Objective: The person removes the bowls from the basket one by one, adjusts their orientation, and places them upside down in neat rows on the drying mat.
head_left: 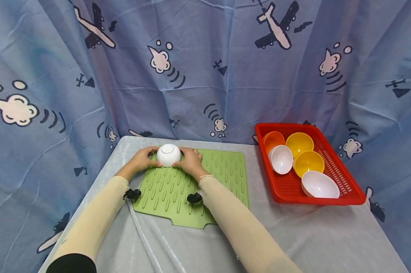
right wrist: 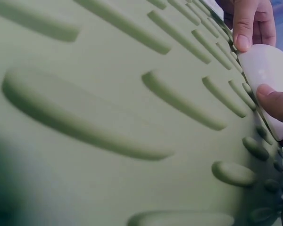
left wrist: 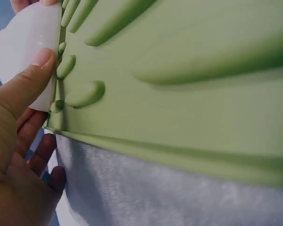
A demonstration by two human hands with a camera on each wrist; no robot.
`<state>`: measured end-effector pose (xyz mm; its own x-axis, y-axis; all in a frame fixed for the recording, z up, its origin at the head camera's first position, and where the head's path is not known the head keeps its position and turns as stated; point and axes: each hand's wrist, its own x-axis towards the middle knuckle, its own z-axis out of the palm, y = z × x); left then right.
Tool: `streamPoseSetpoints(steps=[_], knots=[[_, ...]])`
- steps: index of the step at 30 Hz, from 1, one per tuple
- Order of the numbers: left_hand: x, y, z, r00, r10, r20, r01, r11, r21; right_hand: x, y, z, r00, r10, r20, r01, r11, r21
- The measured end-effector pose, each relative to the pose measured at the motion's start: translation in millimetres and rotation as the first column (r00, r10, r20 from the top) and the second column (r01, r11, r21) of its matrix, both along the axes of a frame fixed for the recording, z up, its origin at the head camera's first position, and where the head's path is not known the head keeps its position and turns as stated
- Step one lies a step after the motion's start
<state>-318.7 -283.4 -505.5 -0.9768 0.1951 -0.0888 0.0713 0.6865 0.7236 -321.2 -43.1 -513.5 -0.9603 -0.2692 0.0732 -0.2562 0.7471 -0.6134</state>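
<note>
Far side: you see a blue curtain (head_left: pixel 191 110) printed with airplanes and puffs. Below it, a pale grey tablecloth (head_left: pixel 294 235). At right stands a red basket (head_left: pixel 288 188) containing five bowls: an orange bowl (head_left: pixel 272 139) at far left, a far yellow bowl (head_left: pixel 299 141), a near yellow bowl (head_left: pixel 309 161), a left white bowl (head_left: pixel 281 159) and a near white bowl (head_left: pixel 319 184).

The head view is bright and evenly lit, with faint teal and purple tints on the blue airplane-print curtain (head_left: pixel 191 98) and soft shadow under the red plastic basket (head_left: pixel 294 198). Both wrist views are dimmer and hazier, a small highlight sitting on the upturned white bowl (right wrist: pixel 269 68) while the nearest ridges of the green mat (left wrist: pixel 132 113) go soft. In the right wrist view, the lower-left corner falls into blurred darkness, possibly shadow.
</note>
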Motion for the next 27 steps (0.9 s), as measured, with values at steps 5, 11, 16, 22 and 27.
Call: streamPoseSetpoints(steps=[5,11,16,22,27], knots=[[3.1,-1.5,3.8,1.000,-0.015,-0.001,0.015,0.999,-0.032,2.3,0.3,-3.5,1.000,0.008,-0.015,-0.008,1.000,-0.010],[2.9,0.7,8.2,0.999,-0.042,-0.003,0.042,0.997,-0.058,3.2,0.0,-7.8,1.000,0.008,-0.029,-0.008,1.000,0.006],[-1.0,9.2,16.0,0.997,-0.048,-0.053,0.049,0.999,0.007,4.1,-0.2,-8.2,0.999,0.000,-0.033,0.001,1.000,0.024],[-3.1,17.9,22.9,0.995,-0.024,-0.098,0.026,0.999,0.022,7.6,0.2,-5.5,0.999,0.009,-0.033,-0.008,1.000,0.020],[-2.7,22.1,24.6,0.995,-0.026,-0.099,0.030,0.999,0.038,10.5,4.8,-0.9,0.999,0.027,-0.020,-0.026,0.999,0.023]])
